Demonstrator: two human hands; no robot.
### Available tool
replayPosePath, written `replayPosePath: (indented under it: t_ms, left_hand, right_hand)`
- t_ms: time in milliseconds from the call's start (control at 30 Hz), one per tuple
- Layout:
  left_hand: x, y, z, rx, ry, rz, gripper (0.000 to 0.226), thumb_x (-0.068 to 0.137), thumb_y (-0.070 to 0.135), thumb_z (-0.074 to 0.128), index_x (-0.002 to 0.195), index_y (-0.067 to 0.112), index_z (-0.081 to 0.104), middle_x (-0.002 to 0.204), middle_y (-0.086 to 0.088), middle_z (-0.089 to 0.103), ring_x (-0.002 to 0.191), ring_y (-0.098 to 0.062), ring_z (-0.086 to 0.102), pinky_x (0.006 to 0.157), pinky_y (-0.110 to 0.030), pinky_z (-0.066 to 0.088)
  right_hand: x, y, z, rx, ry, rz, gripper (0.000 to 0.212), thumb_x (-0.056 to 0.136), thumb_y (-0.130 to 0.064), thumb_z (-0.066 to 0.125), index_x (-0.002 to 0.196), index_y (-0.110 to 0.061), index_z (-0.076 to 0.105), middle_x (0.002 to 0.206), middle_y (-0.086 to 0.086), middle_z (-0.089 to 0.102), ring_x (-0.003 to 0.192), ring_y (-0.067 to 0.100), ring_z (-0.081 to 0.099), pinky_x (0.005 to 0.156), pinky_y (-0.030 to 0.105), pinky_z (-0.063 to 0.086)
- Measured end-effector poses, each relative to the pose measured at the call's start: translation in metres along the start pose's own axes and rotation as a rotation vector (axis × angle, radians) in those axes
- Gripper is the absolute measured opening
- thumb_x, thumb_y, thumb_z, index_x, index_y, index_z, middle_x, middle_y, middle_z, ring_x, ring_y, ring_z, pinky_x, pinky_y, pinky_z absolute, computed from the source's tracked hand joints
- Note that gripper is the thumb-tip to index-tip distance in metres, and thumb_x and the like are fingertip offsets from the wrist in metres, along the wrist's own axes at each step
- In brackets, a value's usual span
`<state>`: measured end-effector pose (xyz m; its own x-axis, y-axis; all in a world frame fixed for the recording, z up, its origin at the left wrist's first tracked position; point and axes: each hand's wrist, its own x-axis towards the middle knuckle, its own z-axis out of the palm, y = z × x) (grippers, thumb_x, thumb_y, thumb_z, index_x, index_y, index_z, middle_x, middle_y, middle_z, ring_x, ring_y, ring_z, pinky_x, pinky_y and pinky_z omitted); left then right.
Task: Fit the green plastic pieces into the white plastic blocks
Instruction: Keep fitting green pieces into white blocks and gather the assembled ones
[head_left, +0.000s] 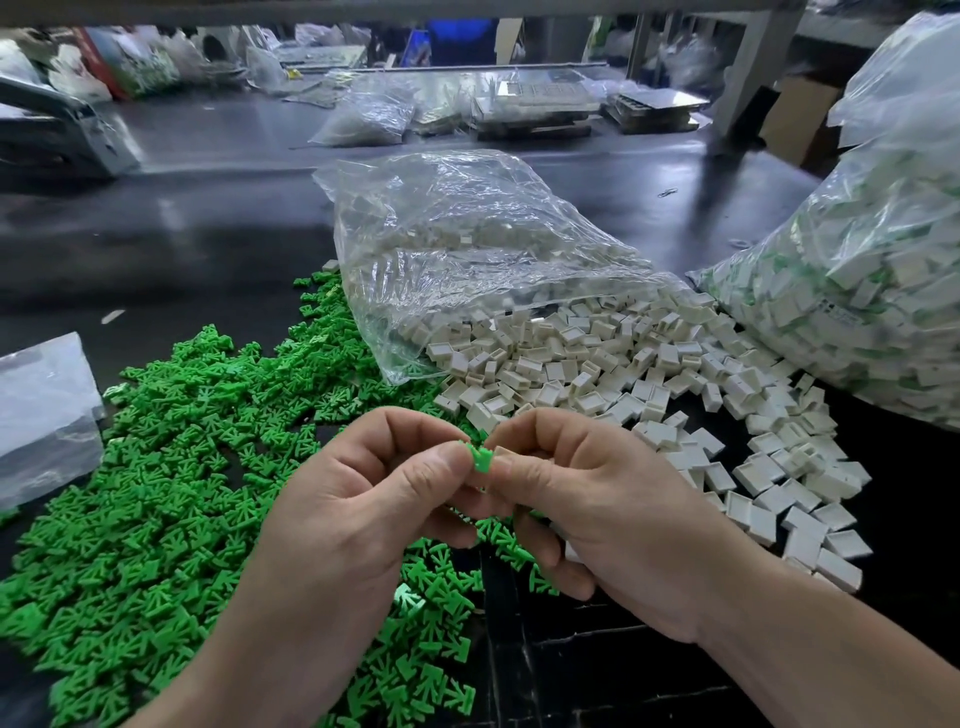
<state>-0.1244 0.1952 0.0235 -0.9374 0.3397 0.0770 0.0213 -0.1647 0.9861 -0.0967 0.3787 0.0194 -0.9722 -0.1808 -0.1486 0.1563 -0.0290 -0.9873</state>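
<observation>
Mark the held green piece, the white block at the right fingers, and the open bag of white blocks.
green piece (481, 458): head view, its middle.
white block (503, 451): head view, exposed top edge.
open bag (467, 223): head view, top plastic wall.

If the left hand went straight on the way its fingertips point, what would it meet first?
The left hand pinches a green piece, which would meet the white block in the right hand first; they look nearly touching, though depth is unclear.
</observation>
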Motion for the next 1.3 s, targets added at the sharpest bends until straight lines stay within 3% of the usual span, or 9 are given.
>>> replayPosePath:
  t_ms: [167, 300, 400, 700, 1167, 1300]
  left_hand:
    - [-0.002, 0.001, -0.001, 0.109, 0.035, 0.056, 0.027, 0.072, 0.042, 0.072, 0.088, 0.021, 0.072, 0.074, -0.01, 0.07, 0.067, -0.022, 0.067, 0.059, -0.027, 0.054]
    - [-0.005, 0.002, 0.0, 0.213, 0.051, 0.087, 0.027, 0.073, 0.045, 0.071, 0.089, 0.024, 0.072, 0.072, -0.007, 0.07, 0.064, -0.019, 0.067, 0.059, -0.023, 0.054]
    - [-0.005, 0.002, 0.0, 0.244, 0.063, 0.093, 0.016, 0.077, 0.037, 0.072, 0.087, 0.025, 0.071, 0.072, -0.007, 0.07, 0.064, -0.019, 0.067, 0.059, -0.023, 0.054]
    - [-0.007, 0.008, 0.003, 0.346, 0.091, 0.137, 0.01, 0.08, 0.039, 0.069, 0.084, 0.03, 0.07, 0.072, -0.001, 0.072, 0.061, -0.011, 0.069, 0.055, -0.012, 0.051]
    - [0.0, -0.006, -0.005, 0.131, -0.014, -0.054, 0.021, 0.075, 0.037, 0.073, 0.082, 0.018, 0.072, 0.069, -0.008, 0.067, 0.06, -0.023, 0.065, 0.056, -0.027, 0.052]
    - [0.001, -0.007, -0.003, 0.039, -0.063, -0.047, 0.024, 0.072, 0.039, 0.074, 0.079, 0.016, 0.071, 0.07, -0.011, 0.066, 0.061, -0.026, 0.064, 0.058, -0.029, 0.052]
  right_hand:
    - [-0.003, -0.002, 0.0, -0.016, -0.092, -0.013, 0.008, 0.088, -0.033, 0.071, 0.094, -0.028, 0.072, 0.056, -0.002, 0.05, 0.045, 0.012, 0.04, 0.038, 0.022, 0.037]
    - [-0.004, -0.002, 0.001, -0.05, -0.103, -0.064, 0.01, 0.093, -0.035, 0.067, 0.097, -0.027, 0.071, 0.061, -0.003, 0.054, 0.045, 0.011, 0.041, 0.037, 0.022, 0.035]
    - [-0.006, -0.001, 0.002, -0.09, -0.105, -0.122, 0.01, 0.099, -0.032, 0.061, 0.096, -0.027, 0.069, 0.073, -0.005, 0.064, 0.047, 0.004, 0.047, 0.038, 0.018, 0.036]
    - [-0.007, -0.004, 0.001, 0.034, -0.058, -0.16, 0.011, 0.096, -0.028, 0.064, 0.102, -0.026, 0.073, 0.073, -0.002, 0.065, 0.045, 0.009, 0.047, 0.036, 0.02, 0.037]
    - [-0.011, -0.011, 0.009, -0.505, 0.094, -0.258, 0.014, 0.101, -0.032, 0.059, 0.09, -0.028, 0.067, 0.066, -0.009, 0.062, 0.049, 0.002, 0.049, 0.046, 0.013, 0.035]
    - [-0.013, -0.013, 0.007, -0.422, 0.077, -0.216, 0.016, 0.102, -0.032, 0.058, 0.089, -0.028, 0.067, 0.064, -0.011, 0.061, 0.047, 0.001, 0.051, 0.045, 0.01, 0.034]
